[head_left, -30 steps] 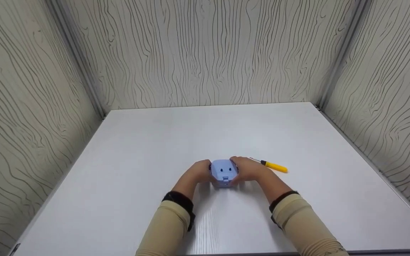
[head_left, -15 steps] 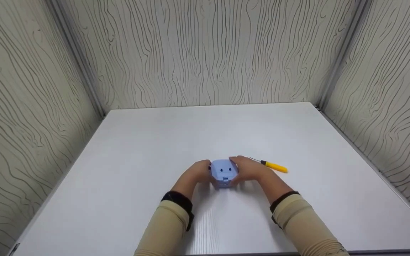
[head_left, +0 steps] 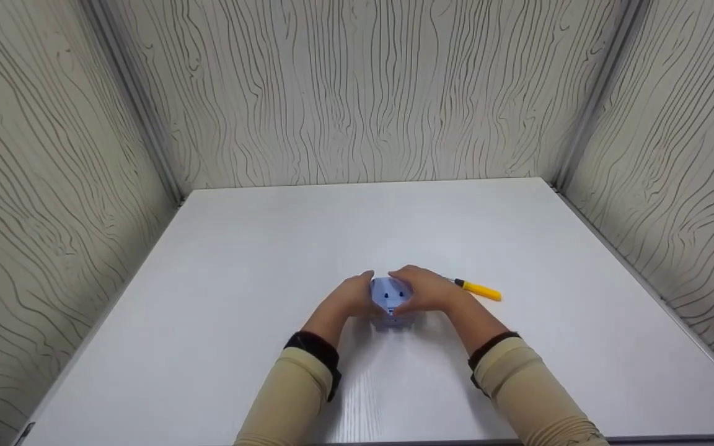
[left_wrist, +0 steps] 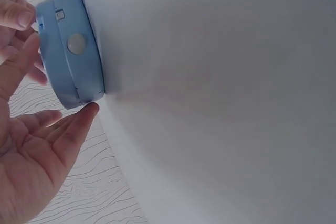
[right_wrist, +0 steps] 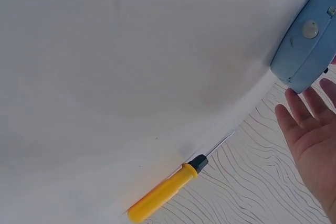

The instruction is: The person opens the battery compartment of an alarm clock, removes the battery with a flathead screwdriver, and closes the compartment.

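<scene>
A light blue case (head_left: 386,287) rests on the table, its top marked by two small dark studs; a small catch sits at its front edge. My left hand (head_left: 354,296) reaches around it from the left, and in the left wrist view a fingertip meets the lower corner of the case (left_wrist: 65,61) while the thumb lies by its top edge. From the opposite side my right hand (head_left: 426,290) arches over the top. Its extended fingers (right_wrist: 302,109) have their tips at a corner of the case in the right wrist view. A whitish round button (left_wrist: 76,43) shows on the side.
To the right lies a screwdriver (head_left: 482,291) with a yellow handle and black collar, its metal shaft pointing toward the right hand. The white table (head_left: 258,260) ends at wood-patterned panels (head_left: 357,93) at the back and both sides.
Both hands have shifted from the sides of the case up over its top, covering more of it. The case stays in nearly the same spot, and the screwdriver has not moved.
</scene>
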`<state>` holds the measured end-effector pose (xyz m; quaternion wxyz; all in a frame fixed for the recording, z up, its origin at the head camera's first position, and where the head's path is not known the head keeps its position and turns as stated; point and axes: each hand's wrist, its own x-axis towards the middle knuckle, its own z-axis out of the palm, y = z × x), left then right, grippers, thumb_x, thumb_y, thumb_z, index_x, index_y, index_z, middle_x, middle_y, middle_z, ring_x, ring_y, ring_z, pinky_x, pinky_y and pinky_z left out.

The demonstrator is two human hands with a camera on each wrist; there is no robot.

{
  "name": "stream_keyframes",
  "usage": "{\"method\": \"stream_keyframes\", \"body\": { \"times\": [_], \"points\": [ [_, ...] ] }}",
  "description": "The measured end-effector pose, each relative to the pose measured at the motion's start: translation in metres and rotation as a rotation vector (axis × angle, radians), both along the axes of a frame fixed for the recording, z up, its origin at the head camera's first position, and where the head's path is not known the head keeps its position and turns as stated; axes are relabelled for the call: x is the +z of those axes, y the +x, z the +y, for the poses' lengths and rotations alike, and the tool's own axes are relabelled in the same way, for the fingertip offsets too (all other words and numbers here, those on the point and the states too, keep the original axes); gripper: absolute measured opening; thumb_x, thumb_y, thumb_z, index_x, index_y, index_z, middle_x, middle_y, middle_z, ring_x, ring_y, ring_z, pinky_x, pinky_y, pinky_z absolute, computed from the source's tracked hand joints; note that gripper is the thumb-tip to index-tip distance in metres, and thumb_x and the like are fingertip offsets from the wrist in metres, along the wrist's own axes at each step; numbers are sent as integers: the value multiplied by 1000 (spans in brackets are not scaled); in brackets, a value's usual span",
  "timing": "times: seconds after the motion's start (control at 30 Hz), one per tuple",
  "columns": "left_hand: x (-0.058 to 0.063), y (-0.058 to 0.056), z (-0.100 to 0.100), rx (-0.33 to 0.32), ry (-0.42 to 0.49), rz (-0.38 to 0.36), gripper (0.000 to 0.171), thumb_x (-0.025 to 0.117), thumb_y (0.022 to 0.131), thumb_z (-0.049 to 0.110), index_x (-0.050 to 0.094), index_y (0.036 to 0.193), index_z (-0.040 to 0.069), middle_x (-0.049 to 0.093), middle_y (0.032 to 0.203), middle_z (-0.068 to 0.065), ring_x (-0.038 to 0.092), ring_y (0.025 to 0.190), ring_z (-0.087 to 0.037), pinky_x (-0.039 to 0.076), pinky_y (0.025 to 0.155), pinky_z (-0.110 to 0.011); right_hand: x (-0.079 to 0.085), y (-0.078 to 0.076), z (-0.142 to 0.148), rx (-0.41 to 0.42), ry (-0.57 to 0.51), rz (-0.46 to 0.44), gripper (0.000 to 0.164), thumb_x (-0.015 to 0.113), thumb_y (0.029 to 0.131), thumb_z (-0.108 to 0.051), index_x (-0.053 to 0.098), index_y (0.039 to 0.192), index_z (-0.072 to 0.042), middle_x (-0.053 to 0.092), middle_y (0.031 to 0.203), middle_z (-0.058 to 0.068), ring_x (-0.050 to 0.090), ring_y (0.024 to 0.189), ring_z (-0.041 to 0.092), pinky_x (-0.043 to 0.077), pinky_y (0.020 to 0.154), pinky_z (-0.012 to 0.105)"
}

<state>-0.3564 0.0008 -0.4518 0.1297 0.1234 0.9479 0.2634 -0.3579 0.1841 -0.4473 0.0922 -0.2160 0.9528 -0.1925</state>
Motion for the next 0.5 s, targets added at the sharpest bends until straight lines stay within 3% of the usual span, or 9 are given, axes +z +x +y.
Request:
{"method": "stream_keyframes", "body": {
  "times": [0.23, 0.5],
  "points": [
    [-1, 1, 0, -21, 18, 24, 88, 81, 67, 27, 37, 138, 3, 49, 133, -14, 44, 123, -28, 34, 104, -38, 0, 1, 0, 15, 8, 43, 71, 76, 71, -38, 50, 132, -13, 50, 130, 3, 46, 118, 20, 37, 101, 39],
    [-5, -1, 0, 57, 57, -29, 80, 80, 68, 26, 43, 136, 8, 48, 135, -9, 41, 127, -26, 31, 106, -39, 2, 2, -4, -26, 53, 12, 64, 74, 72, -42, 55, 129, -19, 48, 135, 0, 40, 126, 23, 31, 106, 42]
  ]
}}
